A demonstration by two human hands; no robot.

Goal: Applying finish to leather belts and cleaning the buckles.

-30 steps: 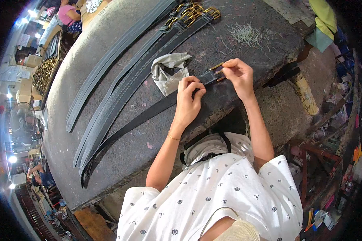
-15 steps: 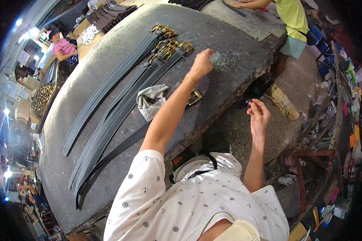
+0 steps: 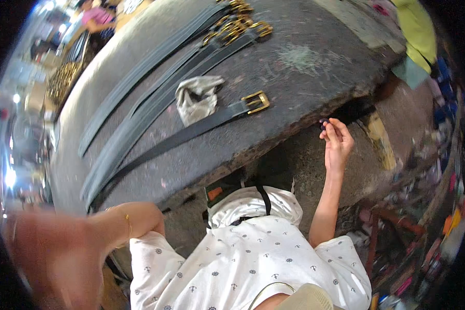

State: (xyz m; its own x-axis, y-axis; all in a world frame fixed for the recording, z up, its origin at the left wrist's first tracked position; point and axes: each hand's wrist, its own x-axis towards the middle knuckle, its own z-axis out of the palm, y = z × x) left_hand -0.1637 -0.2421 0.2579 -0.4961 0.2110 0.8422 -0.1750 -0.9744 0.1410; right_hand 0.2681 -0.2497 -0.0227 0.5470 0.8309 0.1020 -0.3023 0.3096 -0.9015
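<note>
My left hand is raised close to the camera at the lower left, smeared by motion, so its fingers cannot be made out. Off the front edge of the table, my right hand pinches a small dark object between thumb and fingertips. A black belt with a square gold-coloured buckle lies along the near part of the table. Just behind it is a crumpled pale grey cloth. A small pile of thin greenish thread scraps lies further right.
Several dark belts with gold-coloured buckles are laid side by side on the dark, rough-edged table. A person in yellow stands at the far right corner, and one in pink sits far left. Clutter and a red frame stand at right.
My left hand has left the thread scraps and swung back to the lower left, near the camera. The view has shifted. My right hand keeps its pinch on the small dark object.
</note>
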